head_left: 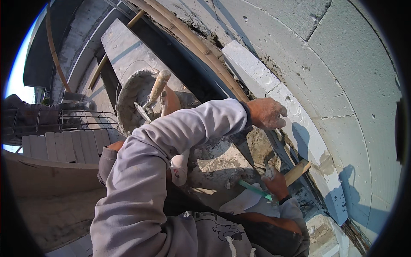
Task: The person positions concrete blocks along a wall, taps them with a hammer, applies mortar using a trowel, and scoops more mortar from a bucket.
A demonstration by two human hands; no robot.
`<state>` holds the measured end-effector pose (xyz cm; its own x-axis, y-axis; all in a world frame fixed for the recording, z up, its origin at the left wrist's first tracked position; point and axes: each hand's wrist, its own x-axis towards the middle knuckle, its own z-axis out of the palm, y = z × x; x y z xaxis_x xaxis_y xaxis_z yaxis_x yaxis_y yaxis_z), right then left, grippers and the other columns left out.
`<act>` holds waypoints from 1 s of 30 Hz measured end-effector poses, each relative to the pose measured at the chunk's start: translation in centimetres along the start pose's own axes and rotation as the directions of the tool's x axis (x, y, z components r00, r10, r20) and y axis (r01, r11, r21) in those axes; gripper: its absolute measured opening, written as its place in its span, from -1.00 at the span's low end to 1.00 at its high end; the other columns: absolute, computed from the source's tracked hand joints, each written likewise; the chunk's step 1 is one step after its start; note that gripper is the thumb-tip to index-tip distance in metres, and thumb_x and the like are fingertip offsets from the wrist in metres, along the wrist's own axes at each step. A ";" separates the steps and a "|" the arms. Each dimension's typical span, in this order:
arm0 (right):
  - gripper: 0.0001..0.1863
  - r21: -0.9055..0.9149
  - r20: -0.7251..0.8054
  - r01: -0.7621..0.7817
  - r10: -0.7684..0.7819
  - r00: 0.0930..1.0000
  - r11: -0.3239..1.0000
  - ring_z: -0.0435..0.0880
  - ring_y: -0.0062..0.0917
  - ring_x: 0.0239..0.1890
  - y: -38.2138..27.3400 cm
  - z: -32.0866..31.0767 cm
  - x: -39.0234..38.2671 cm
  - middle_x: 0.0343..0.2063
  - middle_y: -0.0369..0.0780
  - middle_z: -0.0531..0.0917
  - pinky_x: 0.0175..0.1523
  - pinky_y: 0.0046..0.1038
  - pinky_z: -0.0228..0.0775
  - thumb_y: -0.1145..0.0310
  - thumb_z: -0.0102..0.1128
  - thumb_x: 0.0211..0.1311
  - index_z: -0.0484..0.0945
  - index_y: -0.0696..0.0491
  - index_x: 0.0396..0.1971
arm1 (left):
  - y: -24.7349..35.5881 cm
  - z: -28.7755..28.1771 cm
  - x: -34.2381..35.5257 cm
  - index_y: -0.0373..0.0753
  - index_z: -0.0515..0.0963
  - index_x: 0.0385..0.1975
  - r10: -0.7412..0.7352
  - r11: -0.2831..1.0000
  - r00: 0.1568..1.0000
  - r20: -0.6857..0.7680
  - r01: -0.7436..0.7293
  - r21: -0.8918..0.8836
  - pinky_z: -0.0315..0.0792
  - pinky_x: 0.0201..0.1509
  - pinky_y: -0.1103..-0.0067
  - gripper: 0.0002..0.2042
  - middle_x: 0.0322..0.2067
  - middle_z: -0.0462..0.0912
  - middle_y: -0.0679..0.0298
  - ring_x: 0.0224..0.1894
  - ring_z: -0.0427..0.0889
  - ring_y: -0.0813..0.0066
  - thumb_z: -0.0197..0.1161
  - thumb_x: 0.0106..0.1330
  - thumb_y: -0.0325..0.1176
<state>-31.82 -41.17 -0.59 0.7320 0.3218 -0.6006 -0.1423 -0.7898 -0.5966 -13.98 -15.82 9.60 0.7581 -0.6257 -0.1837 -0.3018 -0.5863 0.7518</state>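
Note:
My left arm [188, 128] in a grey sleeve reaches across to the right. Its hand, my left hand [267, 113], is above the edge of a row of white blocks [291, 103], fingers curled; anything inside them is hidden. Lower down, my right hand [276, 184] is closed on a trowel, its handle mostly covered by the fingers. Wet-looking mortar [259, 145] lies on the trowel, beside the blocks. To the left stands a bucket [124, 100] crusted with mortar, and a second trowel with a wooden handle [159, 85] rests in it.
A tall pale block wall [355, 77] curves along the right. Bamboo poles [201, 47] run beside a dark gap, and a cut bamboo end [297, 172] juts near my right hand. A green strip [254, 189] lies below. Stacked blocks [64, 145] and a rebar cage [85, 118] are at left.

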 end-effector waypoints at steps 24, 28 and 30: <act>-0.53 -0.105 0.008 0.264 -0.264 0.964 0.959 0.54 -0.09 -0.09 1.9 5.0 -4.0 -0.20 -0.03 0.52 -0.06 -0.21 0.40 0.35 0.37 -0.17 0.48 0.12 -0.17 | -7.4 -17.3 -27.3 -0.24 0.58 0.00 -0.545 0.750 0.327 -0.772 0.602 -0.275 0.48 -0.11 0.49 -0.66 -0.32 0.66 0.11 -0.27 0.65 0.36 0.14 0.31 -0.21; -0.50 -0.064 0.120 0.170 -0.162 0.980 0.983 0.63 -0.13 -0.21 1.6 4.2 -3.0 -0.31 -0.04 0.62 -0.12 -0.26 0.46 0.31 0.39 -0.15 0.47 0.10 -0.12 | -14.2 -16.9 -32.8 -0.21 0.42 0.16 -0.302 0.530 0.251 -0.920 0.846 0.057 0.42 0.08 0.34 -0.48 0.01 0.54 -0.04 0.02 0.56 0.11 0.23 0.19 -0.17; -0.47 -0.047 0.222 0.130 -0.116 0.968 0.990 0.65 -0.16 -0.24 -0.3 3.2 -2.1 -0.34 -0.05 0.64 -0.13 -0.27 0.47 0.29 0.40 -0.15 0.48 0.09 -0.10 | -17.2 -16.5 -34.8 -0.23 0.38 0.20 -0.329 0.458 0.213 -0.920 0.888 0.042 0.40 0.10 0.32 -0.42 0.02 0.54 -0.04 0.03 0.55 0.08 0.24 0.18 -0.14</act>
<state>-35.48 -39.93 -0.89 0.5772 0.5193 -0.6302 -0.0148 -0.7650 -0.6439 -25.69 24.51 13.54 0.7928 0.5327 0.2961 0.5106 -0.8458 0.1545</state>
